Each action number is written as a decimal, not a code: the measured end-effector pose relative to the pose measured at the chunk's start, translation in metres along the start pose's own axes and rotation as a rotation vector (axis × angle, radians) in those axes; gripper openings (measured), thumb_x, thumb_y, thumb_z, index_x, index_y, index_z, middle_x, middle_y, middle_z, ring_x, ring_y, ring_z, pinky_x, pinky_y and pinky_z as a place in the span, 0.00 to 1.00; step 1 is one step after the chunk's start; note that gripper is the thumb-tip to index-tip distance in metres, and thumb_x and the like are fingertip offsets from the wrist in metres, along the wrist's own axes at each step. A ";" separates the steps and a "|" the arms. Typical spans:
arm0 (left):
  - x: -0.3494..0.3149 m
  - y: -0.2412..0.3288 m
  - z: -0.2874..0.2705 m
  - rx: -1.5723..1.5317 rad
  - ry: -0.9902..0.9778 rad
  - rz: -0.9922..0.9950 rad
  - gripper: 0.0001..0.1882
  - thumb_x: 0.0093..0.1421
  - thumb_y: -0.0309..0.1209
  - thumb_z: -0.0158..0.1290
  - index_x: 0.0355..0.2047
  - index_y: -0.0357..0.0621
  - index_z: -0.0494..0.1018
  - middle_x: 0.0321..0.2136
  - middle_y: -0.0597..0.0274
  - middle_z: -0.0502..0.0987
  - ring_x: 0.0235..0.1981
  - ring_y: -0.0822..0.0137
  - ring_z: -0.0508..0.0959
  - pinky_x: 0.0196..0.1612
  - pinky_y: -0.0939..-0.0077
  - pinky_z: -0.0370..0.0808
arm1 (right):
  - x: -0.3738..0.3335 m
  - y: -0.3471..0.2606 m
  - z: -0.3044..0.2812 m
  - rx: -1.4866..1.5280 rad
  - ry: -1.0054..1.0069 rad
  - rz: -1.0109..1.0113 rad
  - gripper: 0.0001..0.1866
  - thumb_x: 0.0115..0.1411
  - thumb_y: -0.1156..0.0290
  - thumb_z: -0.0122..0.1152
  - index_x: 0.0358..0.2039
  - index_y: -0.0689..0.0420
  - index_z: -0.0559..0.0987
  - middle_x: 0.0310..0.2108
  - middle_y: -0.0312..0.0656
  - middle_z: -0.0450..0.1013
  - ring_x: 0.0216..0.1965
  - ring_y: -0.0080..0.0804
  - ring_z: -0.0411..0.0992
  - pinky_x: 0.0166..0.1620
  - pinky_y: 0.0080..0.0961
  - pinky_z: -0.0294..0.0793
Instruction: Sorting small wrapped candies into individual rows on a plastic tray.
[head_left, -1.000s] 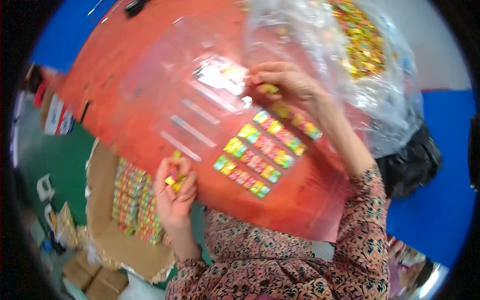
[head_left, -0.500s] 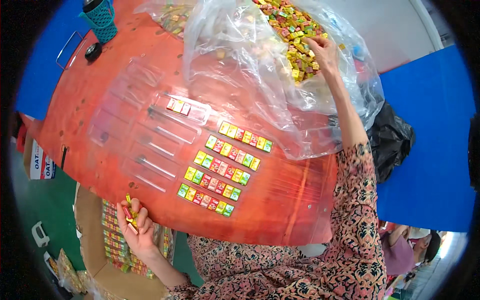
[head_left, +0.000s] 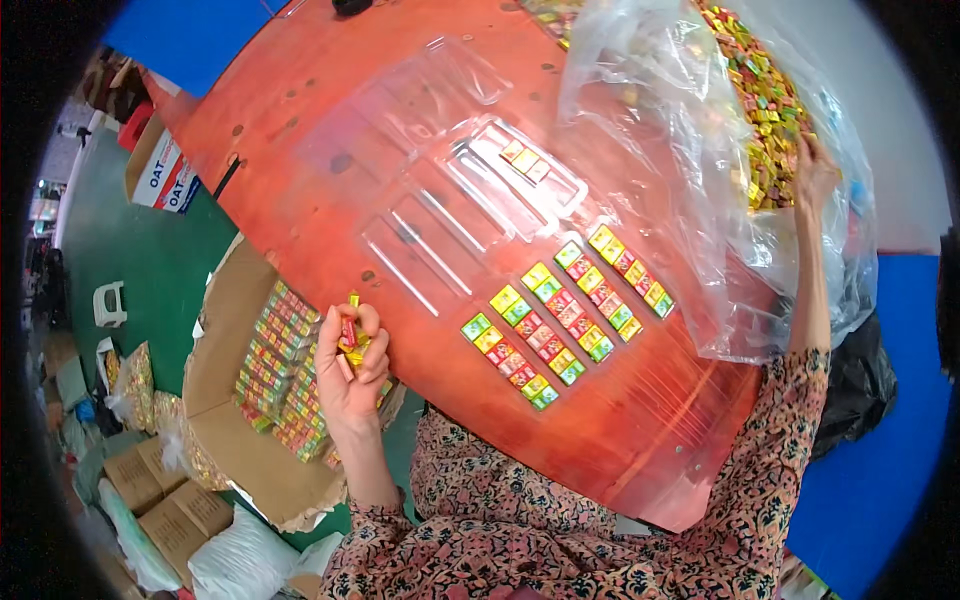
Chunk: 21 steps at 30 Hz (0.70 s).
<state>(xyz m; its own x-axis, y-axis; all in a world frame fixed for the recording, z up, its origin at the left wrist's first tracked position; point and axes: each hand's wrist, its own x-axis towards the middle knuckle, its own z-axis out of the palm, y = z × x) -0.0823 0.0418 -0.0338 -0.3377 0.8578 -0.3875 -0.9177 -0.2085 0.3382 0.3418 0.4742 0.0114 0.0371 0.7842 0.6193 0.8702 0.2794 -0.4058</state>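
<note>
Curled up near the table's left front edge, my left hand (head_left: 352, 375) holds several small wrapped candies (head_left: 349, 338), yellow and red. At the far right my right hand (head_left: 818, 180) reaches into a pile of similar candies (head_left: 765, 100) in a large clear plastic bag (head_left: 650, 110). Its fingers are bent together at the pile, and what they hold cannot be made out. Between my hands, a clear plastic tray (head_left: 565, 195) has a few candies (head_left: 524, 160) at one end. Several full rows of candies (head_left: 545, 325) lie side by side to its right.
More clear trays (head_left: 400, 235) stand on the red table (head_left: 300, 130). Left of it, an open cardboard box (head_left: 215, 370) contains packed candy rows (head_left: 275, 345). Cartons (head_left: 170, 490), bags and a white stool (head_left: 110, 303) are on the green floor. A black bag (head_left: 855, 390) hangs at right.
The view has turned, so the table and trays appear tilted and shifted right. My left hand still holds candies; my right hand remains at the candy pile, now near its lower right edge.
</note>
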 end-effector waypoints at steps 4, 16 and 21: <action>-0.005 0.005 -0.001 0.035 0.000 0.005 0.13 0.63 0.37 0.39 0.33 0.42 0.69 0.24 0.59 0.64 0.12 0.74 0.60 0.08 0.89 0.55 | -0.032 -0.139 -0.022 0.326 -0.239 -0.095 0.13 0.55 0.66 0.55 0.37 0.60 0.78 0.33 0.37 0.76 0.35 0.22 0.71 0.39 0.18 0.68; -0.001 0.001 0.003 -0.022 -0.029 -0.034 0.13 0.62 0.35 0.40 0.32 0.39 0.69 0.25 0.56 0.67 0.12 0.72 0.61 0.09 0.88 0.55 | -0.135 -0.297 0.075 0.433 -0.762 -0.418 0.08 0.50 0.72 0.58 0.27 0.65 0.75 0.27 0.48 0.74 0.27 0.38 0.73 0.32 0.27 0.70; -0.002 0.002 0.005 0.053 0.000 -0.010 0.12 0.61 0.35 0.41 0.30 0.39 0.69 0.24 0.55 0.68 0.12 0.72 0.62 0.09 0.88 0.55 | -0.143 -0.294 0.089 0.430 -0.798 -0.449 0.09 0.50 0.70 0.57 0.27 0.64 0.76 0.23 0.48 0.74 0.26 0.38 0.73 0.30 0.29 0.69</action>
<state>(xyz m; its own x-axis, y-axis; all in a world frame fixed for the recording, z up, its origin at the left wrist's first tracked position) -0.0829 0.0421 -0.0279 -0.3287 0.8597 -0.3909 -0.9086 -0.1750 0.3792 0.0371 0.3294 -0.0182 -0.7266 0.6547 0.2083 0.4660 0.6924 -0.5509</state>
